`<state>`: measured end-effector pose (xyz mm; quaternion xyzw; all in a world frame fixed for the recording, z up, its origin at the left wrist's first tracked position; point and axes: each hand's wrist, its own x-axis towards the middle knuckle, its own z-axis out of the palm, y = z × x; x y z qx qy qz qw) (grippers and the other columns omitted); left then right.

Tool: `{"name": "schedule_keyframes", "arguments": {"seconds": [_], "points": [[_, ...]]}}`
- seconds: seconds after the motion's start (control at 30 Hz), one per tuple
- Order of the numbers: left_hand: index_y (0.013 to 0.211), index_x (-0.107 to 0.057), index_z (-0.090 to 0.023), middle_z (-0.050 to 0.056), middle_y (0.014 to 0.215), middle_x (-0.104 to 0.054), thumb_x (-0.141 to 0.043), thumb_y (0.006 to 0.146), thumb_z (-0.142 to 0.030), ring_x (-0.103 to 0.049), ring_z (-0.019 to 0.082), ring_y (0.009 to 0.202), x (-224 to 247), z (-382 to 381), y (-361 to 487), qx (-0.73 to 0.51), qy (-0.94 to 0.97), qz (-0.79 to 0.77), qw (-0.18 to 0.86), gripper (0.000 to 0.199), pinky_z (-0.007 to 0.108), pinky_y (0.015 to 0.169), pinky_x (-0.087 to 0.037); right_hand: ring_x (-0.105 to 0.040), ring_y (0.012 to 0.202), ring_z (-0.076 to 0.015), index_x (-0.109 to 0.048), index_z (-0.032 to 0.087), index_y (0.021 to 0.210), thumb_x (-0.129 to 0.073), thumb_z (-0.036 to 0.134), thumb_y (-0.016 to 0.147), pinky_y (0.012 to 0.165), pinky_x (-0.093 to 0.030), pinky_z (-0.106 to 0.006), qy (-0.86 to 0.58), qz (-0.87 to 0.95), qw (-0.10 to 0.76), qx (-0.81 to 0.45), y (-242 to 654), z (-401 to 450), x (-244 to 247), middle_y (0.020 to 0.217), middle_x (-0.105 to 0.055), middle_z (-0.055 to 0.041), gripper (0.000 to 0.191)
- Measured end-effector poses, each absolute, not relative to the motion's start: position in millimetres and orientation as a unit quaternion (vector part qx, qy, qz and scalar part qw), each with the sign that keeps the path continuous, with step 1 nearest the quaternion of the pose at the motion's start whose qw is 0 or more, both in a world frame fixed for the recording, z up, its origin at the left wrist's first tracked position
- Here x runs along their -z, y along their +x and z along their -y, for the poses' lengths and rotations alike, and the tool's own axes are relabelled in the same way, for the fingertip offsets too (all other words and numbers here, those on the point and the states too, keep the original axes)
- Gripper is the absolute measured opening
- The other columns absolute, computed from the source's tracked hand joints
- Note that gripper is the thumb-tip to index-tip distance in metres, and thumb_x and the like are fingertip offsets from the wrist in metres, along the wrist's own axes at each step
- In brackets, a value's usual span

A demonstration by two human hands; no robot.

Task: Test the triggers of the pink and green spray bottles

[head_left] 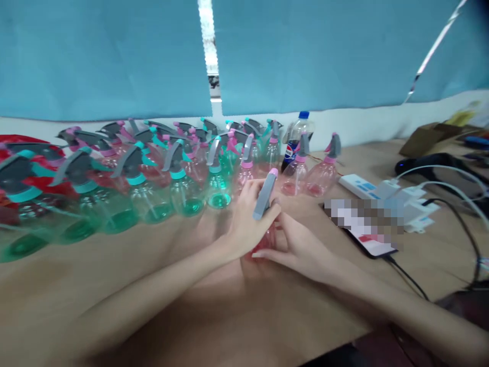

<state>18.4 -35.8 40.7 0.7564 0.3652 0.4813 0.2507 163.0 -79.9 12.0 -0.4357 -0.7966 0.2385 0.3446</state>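
The person's left hand [247, 219] was curled around the upper part of a clear pink plastic spray bottle [270, 240] with a grey trigger head [264, 196] and a pink nozzle tip. The right hand [300, 247] held the bottle's lower body, its thumb and fingers partly closed around it. This bottle stood roughly upright, low over or on a light brown tabletop [214, 306]; whether its base touched the surface could not be told.

Beyond the hands and to the left, many transparent spray bottles stood close together. A front row of green-tinted bottles [151, 204] had grey heads and turquoise collars; pink and green ones crowded behind, beside shiny red material [38, 179]. Past the hands, slightly to the right, two pink-tinted spray bottles [323, 176] stood near a dark drink bottle with a blue cap [303, 116].

On the right lay a phone with a lit, partly pixelated screen [362, 229], a cable at its near end, beside a white power strip [357, 186] with plugged-in white chargers [414, 209]. Blue sheeting [114, 56] covered most of the background.
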Motion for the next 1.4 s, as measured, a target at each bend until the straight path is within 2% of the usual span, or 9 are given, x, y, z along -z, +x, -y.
{"name": "schedule_keyframes", "arguments": {"seconds": [0.13,0.3,0.43,0.53,0.73,0.87,1.0,1.27,1.4], "points": [[0.108,-0.051,-0.018,0.009,0.115,-0.054,-0.059,0.087,-0.025,-0.055,0.022,0.107,-41,22,53,-0.467,0.766,-0.345,0.276,0.024,0.041,0.095,-0.044,-0.063,0.106,-0.0323,-0.046,0.025,0.122,-0.066,0.047,0.082,0.082,-0.054,-0.047,-0.486,0.779,0.353,-0.181,183,75,-12,0.119,-0.063,-0.0118,0.050],[0.131,-0.041,-0.020,0.013,0.131,-0.044,-0.070,0.077,-0.027,-0.045,0.028,0.126,-40,10,58,-0.408,0.796,-0.347,0.281,0.062,0.047,0.105,-0.039,-0.059,0.109,-0.0323,-0.048,0.024,0.124,-0.062,0.047,0.085,0.090,-0.050,-0.050,-0.466,0.805,0.342,-0.131,212,51,-10,0.119,-0.060,-0.0120,0.047],[0.126,-0.044,-0.022,0.011,0.128,-0.049,-0.063,0.083,-0.030,-0.049,0.028,0.123,-22,15,28,-0.352,0.806,-0.386,0.278,0.047,0.052,0.105,-0.040,-0.053,0.116,-0.0348,-0.047,0.019,0.123,-0.062,0.050,0.084,0.094,-0.047,-0.052,-0.484,0.817,0.305,-0.067,228,19,-13,0.122,-0.055,-0.0166,0.052],[0.121,-0.047,-0.025,0.008,0.125,-0.052,-0.057,0.086,-0.025,-0.052,0.027,0.119,-2,24,0,-0.307,0.823,-0.400,0.262,0.036,0.052,0.102,-0.044,-0.056,0.111,-0.0349,-0.049,0.018,0.120,-0.062,0.058,0.081,0.093,-0.048,-0.052,-0.491,0.821,0.287,-0.051,231,-4,-18,0.118,-0.056,-0.0164,0.058],[0.114,-0.048,-0.025,0.006,0.119,-0.054,-0.049,0.091,-0.022,-0.062,0.021,0.103,13,30,-27,-0.267,0.805,-0.430,0.310,0.023,0.045,0.095,-0.052,-0.058,0.108,-0.0350,-0.048,0.017,0.122,-0.061,0.052,0.084,0.092,-0.048,-0.052,-0.504,0.810,0.296,-0.059,225,-33,-19,0.115,-0.060,-0.0168,0.053],[0.112,-0.049,-0.025,0.005,0.116,-0.055,-0.048,0.092,-0.024,-0.062,0.020,0.101,11,25,-23,-0.267,0.798,-0.432,0.325,0.020,0.044,0.093,-0.054,-0.056,0.113,-0.0357,-0.042,0.021,0.130,-0.064,0.047,0.083,0.092,-0.047,-0.053,-0.506,0.800,0.317,-0.053,218,-39,-21,0.125,-0.058,-0.0158,0.058],[0.109,-0.051,-0.025,0.005,0.111,-0.056,-0.048,0.092,-0.023,-0.061,0.020,0.097,11,19,-21,-0.255,0.809,-0.425,0.315,0.017,0.043,0.089,-0.055,-0.057,0.113,-0.0381,-0.041,0.015,0.130,-0.066,0.043,0.082,0.088,-0.048,-0.052,-0.541,0.789,0.289,-0.047,212,-42,-26,0.125,-0.059,-0.0193,0.060],[0.107,-0.053,-0.024,0.004,0.110,-0.056,-0.048,0.093,-0.026,-0.061,0.017,0.090,9,14,-23,-0.259,0.786,-0.446,0.339,0.016,0.037,0.080,-0.056,-0.063,0.100,-0.0375,-0.047,0.012,0.121,-0.064,0.039,0.082,0.074,-0.050,-0.046,-0.603,0.759,0.245,-0.016,198,-48,-33,0.107,-0.067,-0.0195,0.050],[0.104,-0.054,-0.022,0.003,0.108,-0.056,-0.048,0.092,-0.024,-0.060,0.016,0.089,7,11,-20,-0.268,0.788,-0.440,0.337,0.014,0.032,0.078,-0.055,-0.064,0.100,-0.0362,-0.047,0.009,0.123,-0.066,0.042,0.082,0.071,-0.049,-0.040,-0.635,0.740,0.222,0.017,191,-52,-33,0.106,-0.067,-0.0209,0.055]]}}
